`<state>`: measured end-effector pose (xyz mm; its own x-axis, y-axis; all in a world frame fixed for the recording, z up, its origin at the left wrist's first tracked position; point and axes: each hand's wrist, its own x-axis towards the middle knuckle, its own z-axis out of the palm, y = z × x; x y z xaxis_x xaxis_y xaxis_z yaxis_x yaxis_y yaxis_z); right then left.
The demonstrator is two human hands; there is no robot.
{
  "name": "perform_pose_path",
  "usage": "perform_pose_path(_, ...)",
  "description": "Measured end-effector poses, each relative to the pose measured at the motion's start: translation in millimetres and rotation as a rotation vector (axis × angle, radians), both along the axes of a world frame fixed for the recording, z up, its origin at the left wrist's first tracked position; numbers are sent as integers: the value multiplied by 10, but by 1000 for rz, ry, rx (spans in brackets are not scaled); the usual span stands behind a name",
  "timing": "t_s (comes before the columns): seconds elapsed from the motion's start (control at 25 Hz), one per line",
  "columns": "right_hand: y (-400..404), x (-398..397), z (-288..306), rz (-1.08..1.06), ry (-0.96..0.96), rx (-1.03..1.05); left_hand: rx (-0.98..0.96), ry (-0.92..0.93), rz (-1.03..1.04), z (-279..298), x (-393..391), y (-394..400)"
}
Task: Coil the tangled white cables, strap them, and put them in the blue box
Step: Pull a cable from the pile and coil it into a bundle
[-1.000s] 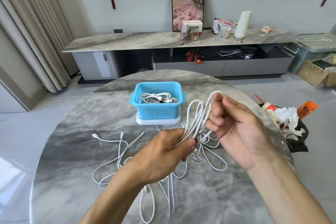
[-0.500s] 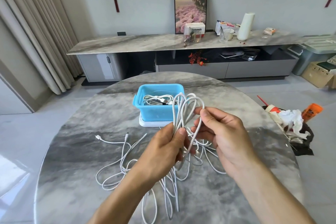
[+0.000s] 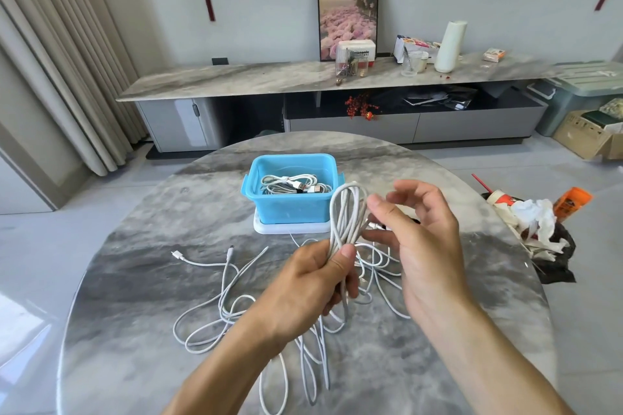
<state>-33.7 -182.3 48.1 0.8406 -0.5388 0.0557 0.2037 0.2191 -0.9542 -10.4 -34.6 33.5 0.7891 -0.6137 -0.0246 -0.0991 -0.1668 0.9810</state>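
Coil held above the tabletop centre.
My left hand [image 3: 305, 283] grips the looped white cable [image 3: 347, 216] at its lower end, thumb clamped over it; my right hand [image 3: 418, 232] is beside the loops, fingers loosely spread, holding nothing I can confirm. Loose white cables [image 3: 219, 307] lie below; the blue box [image 3: 291, 204] sits toward the far edge.

The round grey marble table [image 3: 135, 280] carries the blue plastic box [image 3: 290, 205] at its far centre, seated on a flat white lid [image 3: 269, 228]. Coiled white cables [image 3: 290, 184] lie inside the box. Loose tangled white cables [image 3: 229, 307] lie on the table nearer the person. The left hand [image 3: 303, 290] holds a looped white cable bundle [image 3: 347, 212] above them, in front of the box. The right hand [image 3: 421, 239] is just right of the bundle.
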Motion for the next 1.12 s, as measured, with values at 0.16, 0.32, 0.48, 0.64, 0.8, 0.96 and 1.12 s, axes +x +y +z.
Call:
perform_pose_path(0.16, 85, 19, -65, 367, 197, 175, 27, -75, 6, -96, 9, -17)
perform_pose_path(0.32, 131, -3, -20, 514, 99, 302, -59, 28, -40, -147, -83, -90)
perform_pose_path(0.48, 54, 36, 33, 502, 23, 494, -187, 298, -91, -93, -146, -126)
perform_pose_path(0.64, 2, 77, 65, 494, 100, 432, -205, 343, -122, -114, -210, -180)
perform_pose_path(0.8, -19, 124, 15, 537, 128, 429, -198, 376, -133, -140, -151, -162)
perform_pose_path(0.96, -62, 158, -31, 701, -43, 422, -216, 410, -182, -163, -85, -115)
perform_pose_path(1.12, -85, 122, -5, 857, -222, 415, -364, 609, -318, -77, -174, -99)
